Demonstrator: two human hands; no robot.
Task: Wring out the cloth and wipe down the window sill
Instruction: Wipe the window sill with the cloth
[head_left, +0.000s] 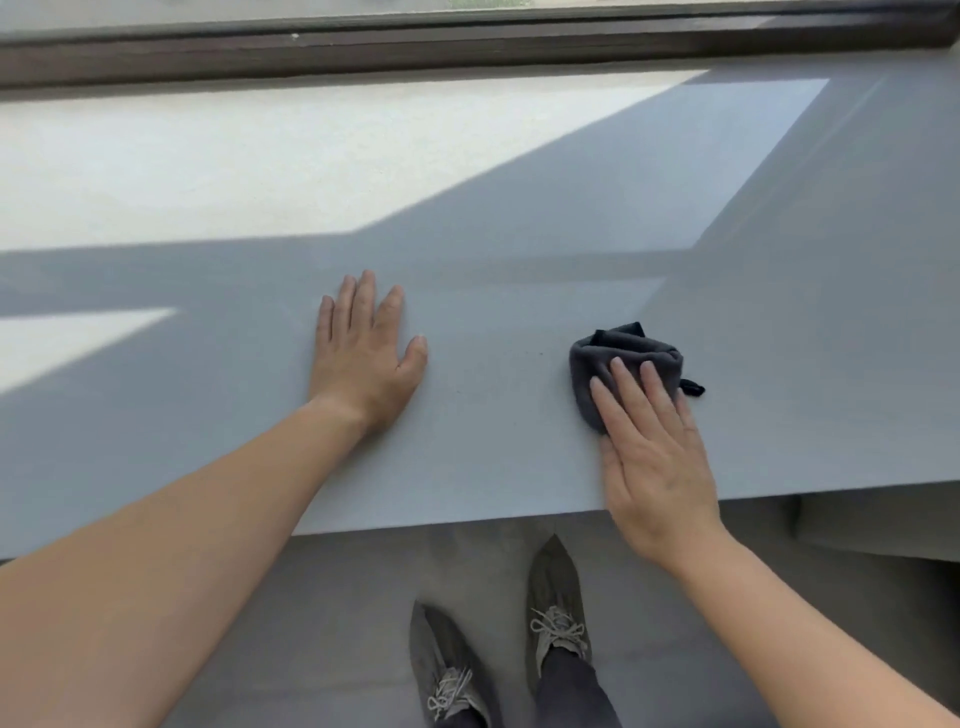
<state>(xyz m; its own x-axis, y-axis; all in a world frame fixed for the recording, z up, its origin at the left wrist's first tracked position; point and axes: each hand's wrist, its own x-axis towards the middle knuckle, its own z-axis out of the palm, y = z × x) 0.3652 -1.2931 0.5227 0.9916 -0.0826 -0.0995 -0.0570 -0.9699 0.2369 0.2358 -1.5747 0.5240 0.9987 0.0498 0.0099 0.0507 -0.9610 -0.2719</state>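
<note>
Right hand (657, 457) pressing flat, fingers straight, on bunched dark grey cloth (626, 364) lying on pale grey window sill (493, 452), near its front edge. Left hand (363, 353) resting palm-down on sill, left of cloth, well apart from it. Sunlight falling across far left of sill. Dark window frame (467, 49) running along far side. Grey laced shoes (556, 608) standing on floor (337, 623) below.

Dark grey cloth (634, 343): soft fabric, matt, fine nap. Pale grey window sill (467, 260): smooth, matt, faint sheen toward 1 o'clock. Dark brown window frame (467, 52), 12 o'clock: wood-grain look, dull. Grey shoes (553, 577), 6 o'clock: fabric uppers, woven laces. Grey floor (337, 597): matt.
</note>
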